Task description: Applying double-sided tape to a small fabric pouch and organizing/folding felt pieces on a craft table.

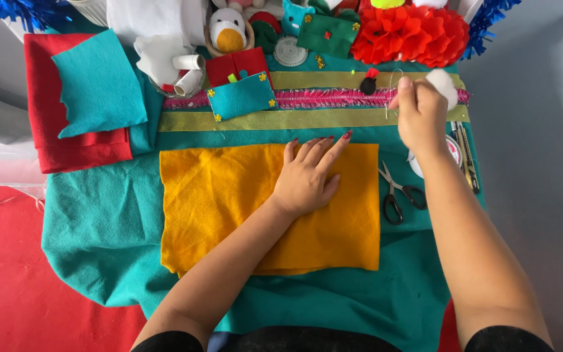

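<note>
Yellow felt lies flat under your left hand, fingers spread wide; your right hand pinches white stuffing near the table's far edge.

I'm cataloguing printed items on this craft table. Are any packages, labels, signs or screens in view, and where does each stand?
No clear package, sign or screen shows.
Round white disc: top centre on the teal felt, markings too small to tell.
White round object: right edge, mostly hidden behind the right hand; perhaps a tape roll.
</note>
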